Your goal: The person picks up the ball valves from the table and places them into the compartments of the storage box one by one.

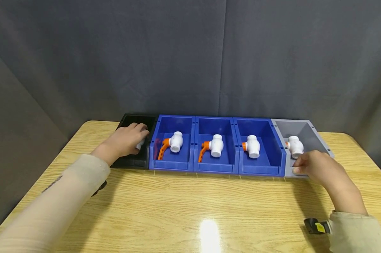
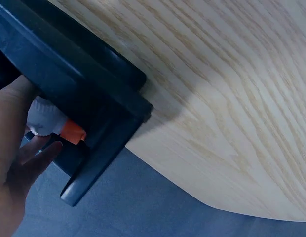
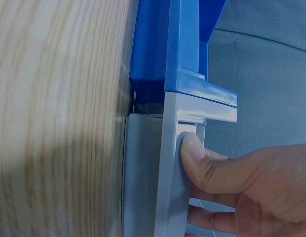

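Note:
My left hand (image 1: 127,139) reaches into the black bin (image 1: 131,162) at the left end of the row. In the left wrist view, its thumb and fingers grip a white ball valve (image 2: 44,117) with an orange stem (image 2: 73,132); the palm hides the rest of the valve. At the other end, my right hand (image 1: 318,167) dips over the front of the grey bin (image 1: 318,138), just in front of another white ball valve (image 1: 295,147). Up close, the right thumb (image 3: 195,148) lies at the bin's front lip, with the other fingers extending behind it, partly hidden.
Between the end bins stand three joined blue bins (image 1: 214,169), each with a white ball valve (image 1: 176,141). Orange lever handles (image 1: 204,151) show on the left and middle ones. The wooden table (image 1: 177,207) extends in front, and a grey curtain (image 1: 190,56) hangs behind.

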`<state>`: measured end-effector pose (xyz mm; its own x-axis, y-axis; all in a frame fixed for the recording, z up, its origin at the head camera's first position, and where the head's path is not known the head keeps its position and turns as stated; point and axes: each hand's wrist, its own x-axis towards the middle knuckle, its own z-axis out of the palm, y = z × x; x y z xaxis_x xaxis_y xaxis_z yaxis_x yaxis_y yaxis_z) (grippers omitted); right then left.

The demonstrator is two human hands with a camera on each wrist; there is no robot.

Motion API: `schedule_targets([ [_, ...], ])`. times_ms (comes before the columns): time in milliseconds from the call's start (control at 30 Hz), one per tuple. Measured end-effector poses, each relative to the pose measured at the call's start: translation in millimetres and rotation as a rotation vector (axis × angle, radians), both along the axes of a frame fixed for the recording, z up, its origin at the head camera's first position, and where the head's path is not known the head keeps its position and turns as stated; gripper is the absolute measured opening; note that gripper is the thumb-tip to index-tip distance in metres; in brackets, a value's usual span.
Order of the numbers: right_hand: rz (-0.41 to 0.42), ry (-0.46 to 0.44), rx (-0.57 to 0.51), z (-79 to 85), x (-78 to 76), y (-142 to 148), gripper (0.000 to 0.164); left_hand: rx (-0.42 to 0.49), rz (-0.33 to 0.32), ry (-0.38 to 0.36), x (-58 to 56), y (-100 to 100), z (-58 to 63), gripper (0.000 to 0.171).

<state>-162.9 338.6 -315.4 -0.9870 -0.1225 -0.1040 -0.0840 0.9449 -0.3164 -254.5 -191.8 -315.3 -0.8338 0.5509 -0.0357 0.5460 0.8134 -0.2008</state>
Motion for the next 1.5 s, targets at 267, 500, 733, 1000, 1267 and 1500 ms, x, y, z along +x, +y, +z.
schedule_targets([
  [267,0.011,0.004,-0.005,-1.1,-0.1,1.1,0.009,-0.008,0.038,-0.048,-1.2,5.4,-3.5,0.067],
  [500,0.005,0.001,-0.009,-1.1,-0.4,0.9,0.010,0.055,0.115,-0.173,-6.2,9.3,-2.2,0.067],
  [733,0.013,0.005,-0.014,-0.9,-0.7,2.6,0.010,0.051,0.183,-0.244,-8.0,16.5,1.2,0.067],
  [1000,0.013,-0.002,-0.011,-1.5,-1.0,1.7,0.010,0.061,0.238,-0.286,-3.5,17.7,2.1,0.061],
  [1267,0.013,0.008,-0.010,-1.4,-0.3,0.8,0.009,0.093,0.267,-0.271,-2.2,19.3,3.7,0.065],
  [1500,0.004,0.007,-0.009,0.2,0.7,1.2,0.009,0.099,0.264,-0.134,0.8,27.4,5.9,0.052],
])
